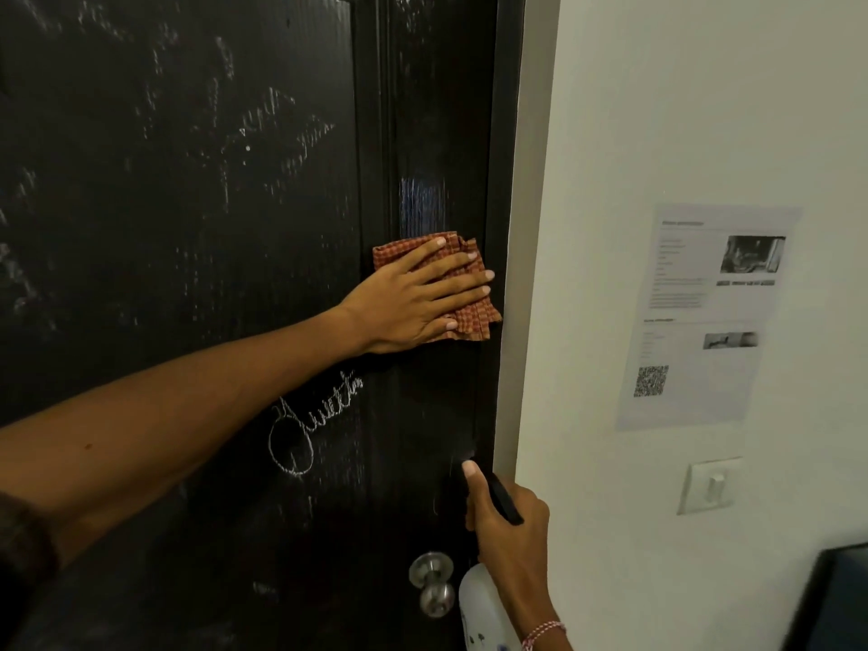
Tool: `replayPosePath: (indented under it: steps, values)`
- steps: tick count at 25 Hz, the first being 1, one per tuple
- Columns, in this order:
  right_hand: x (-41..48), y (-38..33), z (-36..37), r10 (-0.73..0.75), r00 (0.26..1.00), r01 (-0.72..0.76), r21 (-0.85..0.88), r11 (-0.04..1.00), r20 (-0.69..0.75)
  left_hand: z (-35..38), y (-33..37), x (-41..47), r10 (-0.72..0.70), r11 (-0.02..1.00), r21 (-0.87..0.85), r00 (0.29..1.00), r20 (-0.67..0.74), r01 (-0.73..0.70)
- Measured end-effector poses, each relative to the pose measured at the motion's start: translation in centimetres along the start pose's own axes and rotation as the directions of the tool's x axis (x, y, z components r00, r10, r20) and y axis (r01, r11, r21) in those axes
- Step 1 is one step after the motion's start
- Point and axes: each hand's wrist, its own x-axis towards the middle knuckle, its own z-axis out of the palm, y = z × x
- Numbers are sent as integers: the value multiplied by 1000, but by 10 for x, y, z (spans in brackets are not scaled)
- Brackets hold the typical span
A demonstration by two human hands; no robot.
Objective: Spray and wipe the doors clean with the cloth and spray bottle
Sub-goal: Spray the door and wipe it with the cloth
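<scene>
One cloth (472, 317) under flat left fingers (451, 274) on one door (188, 227); right fingers (472, 491) grip one bottle (479, 599).

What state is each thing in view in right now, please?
Door: chalk-marked, one shiny streak.
Cloth: crumpled, pressed against door.
Left hand: flat on cloth.
Bottle: roughly upright, held.
Right hand: grips bottle's trigger head.
Knob: untouched.
Paper: flat on wall.
</scene>
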Motion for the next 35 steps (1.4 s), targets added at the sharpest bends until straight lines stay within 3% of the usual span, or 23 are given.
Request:
replayPosePath:
  steps: [15,23,29,32,35]
  values:
    - [-51,99,-15,33,999,-30,-68,997,41,33,85,-33,-1,997,-73,995,98,8]
    - [-65,121,-20,-22,999,28,-133,991,46,54,137,-55,8,991,-131,986,167,14]
    - [-62,104,-32,-24,1000,24,-134,991,-2,95,221,-90,15,975,-220,983,184,26]
    - [-60,94,-39,-59,998,57,-144,988,-5,114,263,-112,54,984,-179,980,191,-19]
    - [-64,94,-47,-48,999,47,-148,988,-8,123,290,-132,161,981,-151,943,291,-120]
